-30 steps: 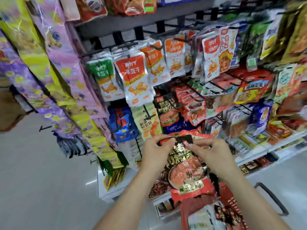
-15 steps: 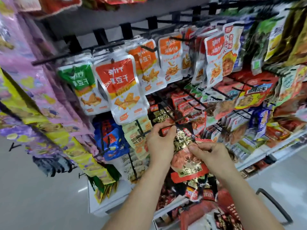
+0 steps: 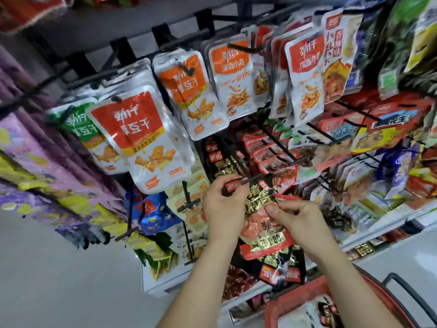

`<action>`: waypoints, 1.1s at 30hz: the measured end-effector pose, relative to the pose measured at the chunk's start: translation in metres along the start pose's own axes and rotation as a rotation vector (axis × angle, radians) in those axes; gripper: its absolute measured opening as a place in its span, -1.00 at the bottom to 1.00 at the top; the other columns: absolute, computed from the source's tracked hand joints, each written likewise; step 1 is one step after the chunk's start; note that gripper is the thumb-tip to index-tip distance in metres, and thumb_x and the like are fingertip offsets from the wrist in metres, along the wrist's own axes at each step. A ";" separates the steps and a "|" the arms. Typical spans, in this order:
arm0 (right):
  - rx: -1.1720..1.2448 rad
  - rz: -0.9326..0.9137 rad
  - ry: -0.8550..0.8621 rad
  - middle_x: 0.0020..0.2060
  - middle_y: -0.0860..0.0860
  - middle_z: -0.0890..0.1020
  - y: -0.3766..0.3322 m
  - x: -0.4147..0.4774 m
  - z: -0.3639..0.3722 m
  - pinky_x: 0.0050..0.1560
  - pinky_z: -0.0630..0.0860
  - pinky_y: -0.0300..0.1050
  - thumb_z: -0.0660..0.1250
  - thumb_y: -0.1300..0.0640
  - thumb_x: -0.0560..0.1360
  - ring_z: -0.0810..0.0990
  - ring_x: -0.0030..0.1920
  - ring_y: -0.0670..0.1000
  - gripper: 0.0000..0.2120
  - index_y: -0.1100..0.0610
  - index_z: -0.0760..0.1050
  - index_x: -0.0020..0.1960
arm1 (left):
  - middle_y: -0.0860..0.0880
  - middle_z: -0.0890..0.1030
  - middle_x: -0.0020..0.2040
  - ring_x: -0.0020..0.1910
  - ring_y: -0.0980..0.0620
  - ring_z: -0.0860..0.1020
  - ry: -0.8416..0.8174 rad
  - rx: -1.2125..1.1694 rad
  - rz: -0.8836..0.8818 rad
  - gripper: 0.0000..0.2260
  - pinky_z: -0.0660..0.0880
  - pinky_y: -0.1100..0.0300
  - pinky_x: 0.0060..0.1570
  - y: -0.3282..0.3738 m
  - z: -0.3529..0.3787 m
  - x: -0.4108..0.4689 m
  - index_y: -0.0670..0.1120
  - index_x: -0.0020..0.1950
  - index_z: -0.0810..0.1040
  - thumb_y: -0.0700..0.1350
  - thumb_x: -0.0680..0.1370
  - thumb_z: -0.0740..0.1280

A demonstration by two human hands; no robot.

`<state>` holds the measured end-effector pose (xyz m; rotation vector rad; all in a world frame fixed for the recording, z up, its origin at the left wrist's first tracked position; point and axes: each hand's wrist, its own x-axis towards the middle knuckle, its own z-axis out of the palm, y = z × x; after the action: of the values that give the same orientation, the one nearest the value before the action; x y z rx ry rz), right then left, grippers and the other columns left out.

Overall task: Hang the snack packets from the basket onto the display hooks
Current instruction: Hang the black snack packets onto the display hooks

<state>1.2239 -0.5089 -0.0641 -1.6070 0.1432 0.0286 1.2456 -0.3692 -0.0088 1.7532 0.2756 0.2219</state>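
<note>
A black and red snack packet [image 3: 264,230] with gold lettering hangs between both hands in front of the rack. My left hand [image 3: 223,209] pinches its top left corner, right at the tip of a black display hook [image 3: 254,179]. My right hand [image 3: 300,216] pinches the packet's right edge a little lower. The red basket [image 3: 305,299] sits at the bottom right, with more packets [image 3: 328,311] inside it. Behind the hook hang matching black and red packets [image 3: 220,159].
White and orange packets [image 3: 142,136] hang on the upper hooks, and long purple and yellow bags [image 3: 35,162] hang to the left. More hooks [image 3: 279,143] full of red packets stick out at the right. A white shelf edge [image 3: 165,280] runs below; the basket's black handle [image 3: 411,292] stands at the right.
Both hands have lifted the packet up and forward from just above the basket to the hook tip. The camera has moved closer to the rack.
</note>
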 end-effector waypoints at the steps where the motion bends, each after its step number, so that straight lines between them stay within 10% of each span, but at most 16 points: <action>1: -0.010 0.002 -0.003 -0.25 -0.13 0.72 0.000 0.002 -0.001 -0.05 0.45 -0.26 0.48 0.04 0.40 0.64 -0.18 -0.24 -0.92 0.03 0.72 -0.21 | 0.11 0.53 -0.37 -0.50 0.24 0.41 -0.007 -0.006 -0.013 -0.87 0.31 0.45 -0.51 0.000 0.000 0.001 0.06 -0.06 0.60 -0.16 0.48 0.42; 8: -0.046 -0.001 0.003 -0.32 -0.14 0.70 0.000 0.010 -0.003 -0.22 0.41 -0.51 0.48 0.08 0.43 0.60 -0.27 -0.31 -0.92 0.05 0.70 -0.22 | -0.03 0.68 -0.01 0.08 -0.06 0.61 -0.100 -0.180 -0.181 -0.74 0.50 -0.07 0.18 0.001 -0.005 0.013 0.19 -0.22 0.65 -0.22 0.42 0.45; 13: -0.020 0.004 0.000 -0.31 0.02 0.71 -0.003 0.013 0.002 -0.17 0.50 -0.27 0.48 0.08 0.44 0.60 -0.30 -0.17 -0.90 0.06 0.71 -0.24 | 0.08 0.52 0.10 0.01 0.20 0.54 -0.060 -0.082 0.118 -0.62 0.46 0.38 -0.07 -0.007 -0.006 -0.004 0.20 0.06 0.41 -0.27 0.50 0.40; 17: 0.017 0.038 -0.018 -0.28 0.09 0.71 -0.001 0.015 0.004 -0.02 0.56 0.05 0.49 0.05 0.41 0.65 -0.20 0.08 -0.90 0.05 0.72 -0.24 | 0.13 0.44 0.22 0.22 0.04 0.47 -0.057 0.251 0.323 -0.55 0.49 -0.01 0.18 -0.021 -0.010 -0.010 0.39 0.12 0.40 -0.16 0.50 0.42; 21: 0.059 0.037 -0.020 -0.29 -0.01 0.72 -0.002 0.015 0.006 -0.09 0.56 -0.07 0.49 0.04 0.40 0.65 -0.26 -0.09 -0.92 -0.02 0.71 -0.26 | -0.02 0.42 0.32 0.35 0.01 0.37 -0.016 0.344 0.246 -0.45 0.36 -0.01 0.34 -0.019 -0.007 -0.003 0.53 0.12 0.31 -0.12 0.51 0.42; 27: 0.065 0.067 0.058 -0.32 -0.03 0.72 -0.002 0.010 -0.013 -0.23 0.56 -0.26 0.47 0.14 0.43 0.66 -0.31 -0.09 -0.94 0.04 0.69 -0.21 | 0.16 0.21 0.20 -0.05 0.55 0.21 -0.037 0.437 0.219 -0.55 0.25 0.68 0.04 -0.018 -0.004 0.016 0.18 0.41 0.37 -0.17 0.58 0.32; 33: -0.043 0.054 0.152 -0.25 -0.14 0.72 0.004 0.006 -0.048 -0.09 0.51 -0.22 0.53 0.16 0.34 0.65 -0.21 -0.21 -0.94 0.01 0.69 -0.23 | -0.06 0.23 0.43 0.41 0.00 0.27 0.008 0.592 0.221 -0.41 0.15 0.32 0.32 -0.014 0.002 0.037 0.13 0.50 0.27 -0.31 0.55 0.28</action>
<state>1.2260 -0.5569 -0.0671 -1.6476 0.3054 -0.0491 1.2805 -0.3574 -0.0227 2.3734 0.1590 0.3305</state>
